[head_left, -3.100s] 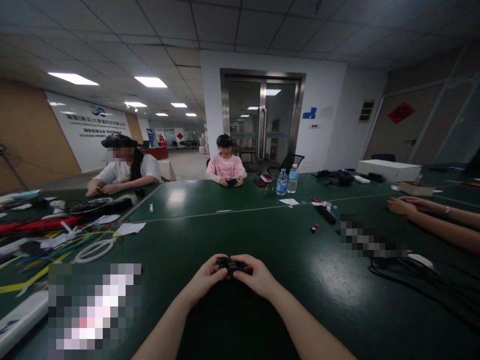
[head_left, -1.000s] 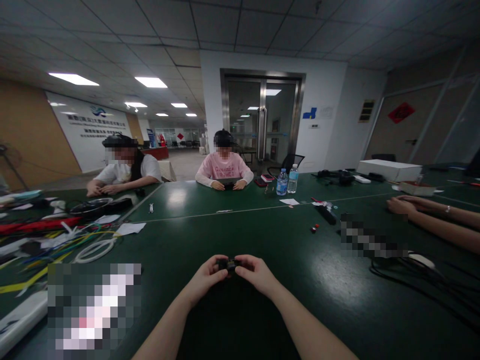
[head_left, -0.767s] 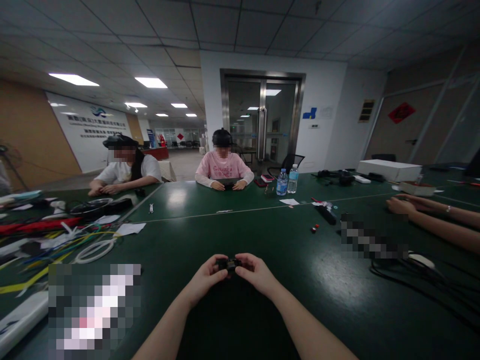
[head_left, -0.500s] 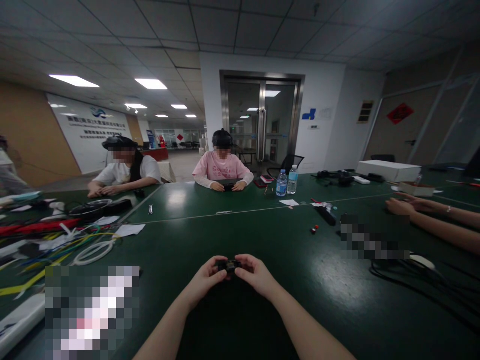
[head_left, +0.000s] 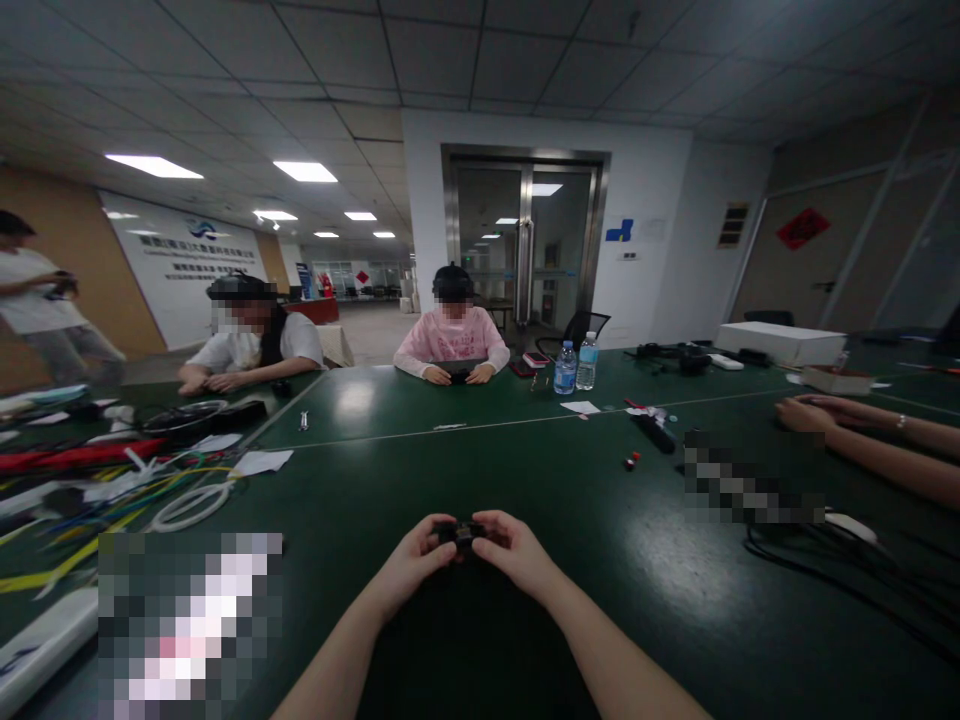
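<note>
A small black object (head_left: 466,534) is held between my two hands, low in the middle of the head view; its kind is too dark and small to make out. My left hand (head_left: 420,562) grips its left end, thumb on the near side and fingers curled behind. On the right end, my right hand (head_left: 513,552) pinches it the same way. Much of the object is hidden by my fingers. Beneath both forearms lies the dark green table (head_left: 360,500).
Tangled cables (head_left: 187,505) and papers cover the left side. Two water bottles (head_left: 576,366) stand beyond, near a person in pink (head_left: 454,340). Another seated person (head_left: 251,340) is at left. A co-worker's hands (head_left: 814,412), a white box (head_left: 780,343) and black cables (head_left: 795,560) are at right.
A standing person at the far left has come further into view. The whole scene has shifted slightly right in the picture. My hands keep the same grip on the black object.
</note>
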